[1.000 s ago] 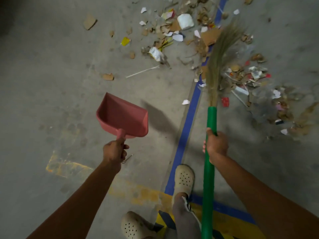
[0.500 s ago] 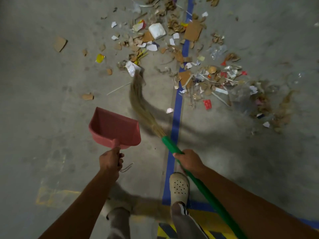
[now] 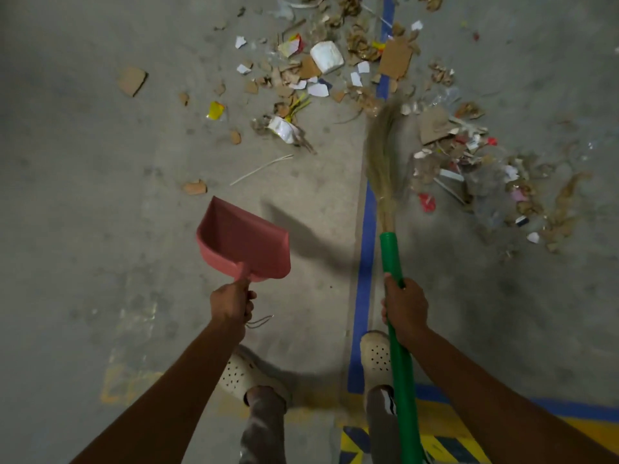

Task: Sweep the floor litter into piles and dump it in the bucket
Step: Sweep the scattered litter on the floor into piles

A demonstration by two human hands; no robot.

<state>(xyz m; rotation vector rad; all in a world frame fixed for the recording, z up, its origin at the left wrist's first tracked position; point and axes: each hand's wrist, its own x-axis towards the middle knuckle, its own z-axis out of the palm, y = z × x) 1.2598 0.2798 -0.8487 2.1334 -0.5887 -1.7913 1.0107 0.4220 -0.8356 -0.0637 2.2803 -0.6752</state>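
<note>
Swinging back from my left, the broom (image 3: pixel 389 249) had come to lie along the blue line (image 3: pixel 365 262), bristles at the litter (image 3: pixel 318 89) — scattered wide, not yet piled. My right hand (image 3: pixel 405 306) gripped its green handle; my left hand (image 3: pixel 231 301) clenched the pink dustpan (image 3: pixel 244 244). The next stroke needed to draw scraps together across the rough concrete floor (image 3: pixel 100 195) — no bucket showed.

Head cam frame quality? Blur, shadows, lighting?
Head view: broom bristles smeared by motion blur, dustpan and litter fairly sharp; dustpan throws a hard dark shadow to its right on the floor; light is dim, darker toward the corners; no glare.
</note>
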